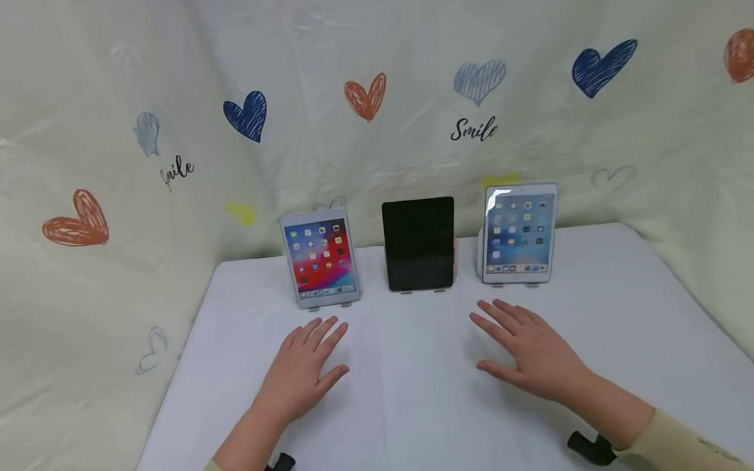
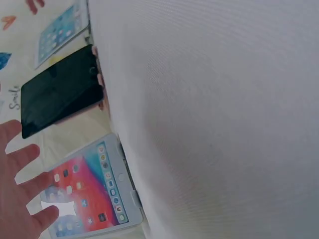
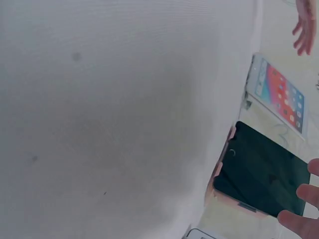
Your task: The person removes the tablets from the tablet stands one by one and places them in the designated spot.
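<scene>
Three tablets stand tilted back on stands in a row across the table. The left tablet (image 1: 320, 258) has a white frame and a lit red and blue home screen. In the middle, a black tablet (image 1: 419, 244) has a dark screen and a pinkish stand behind it. The right tablet (image 1: 520, 234) is white-framed with a lit pale blue screen. My left hand (image 1: 301, 371) hovers in front of the left tablet, fingers spread, holding nothing. Over the table before the right tablet is my right hand (image 1: 533, 352), its fingers also spread and holding nothing.
A white cloth covers the table (image 1: 417, 397). Behind it hangs a pale curtain (image 1: 404, 28) printed with hearts and the word "Smile". A black strap mount sits at each wrist, below the beige sleeves (image 1: 676, 447).
</scene>
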The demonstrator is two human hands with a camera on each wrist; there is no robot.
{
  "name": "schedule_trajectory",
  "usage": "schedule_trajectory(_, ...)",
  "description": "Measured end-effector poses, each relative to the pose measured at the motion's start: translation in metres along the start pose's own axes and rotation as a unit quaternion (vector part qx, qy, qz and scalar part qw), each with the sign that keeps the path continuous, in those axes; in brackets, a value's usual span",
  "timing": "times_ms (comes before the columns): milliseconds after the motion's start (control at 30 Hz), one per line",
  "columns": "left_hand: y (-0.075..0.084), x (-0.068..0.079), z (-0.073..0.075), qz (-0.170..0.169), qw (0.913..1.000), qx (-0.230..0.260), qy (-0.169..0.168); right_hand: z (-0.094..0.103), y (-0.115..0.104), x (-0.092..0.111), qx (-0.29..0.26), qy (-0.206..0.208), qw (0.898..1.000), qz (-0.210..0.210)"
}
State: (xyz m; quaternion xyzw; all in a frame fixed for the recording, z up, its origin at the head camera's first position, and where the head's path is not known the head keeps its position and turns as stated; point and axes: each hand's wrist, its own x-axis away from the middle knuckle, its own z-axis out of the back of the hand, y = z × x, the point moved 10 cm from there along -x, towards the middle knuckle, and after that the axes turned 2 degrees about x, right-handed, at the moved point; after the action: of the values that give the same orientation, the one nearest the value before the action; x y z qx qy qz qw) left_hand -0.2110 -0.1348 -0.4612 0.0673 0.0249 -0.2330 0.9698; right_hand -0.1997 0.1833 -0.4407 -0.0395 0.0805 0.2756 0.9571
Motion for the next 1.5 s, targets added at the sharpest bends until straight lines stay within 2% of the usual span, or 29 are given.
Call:
schedule_trajectory(167,-0.006,0.004,0.006,0.017,0.9996,0.012,0.020,0.002,-0.011,-0.006,-0.011,0.011,1.000,-0.001)
schedule_trajectory(400,-0.008,0.004,0.012,0.021,0.9982,0.021,0.052,0.003,-0.016,-0.010,-0.023,0.032,0.999,-0.003)
schedule_trajectory(600,-0.011,0.005,0.015,0.038,0.9963,0.035,0.069,0.000,-0.017,-0.014,-0.034,0.029,0.999,-0.009)
schedule_trajectory(1267,-0.032,0.000,0.019,0.089,0.9905,0.076,0.072,-0.011,-0.034,-0.049,-0.054,0.002,0.998,-0.043)
schedule_trajectory(1500,-0.044,-0.002,0.019,0.120,0.9835,0.110,0.079,-0.014,-0.039,-0.064,-0.059,-0.007,0.997,-0.044)
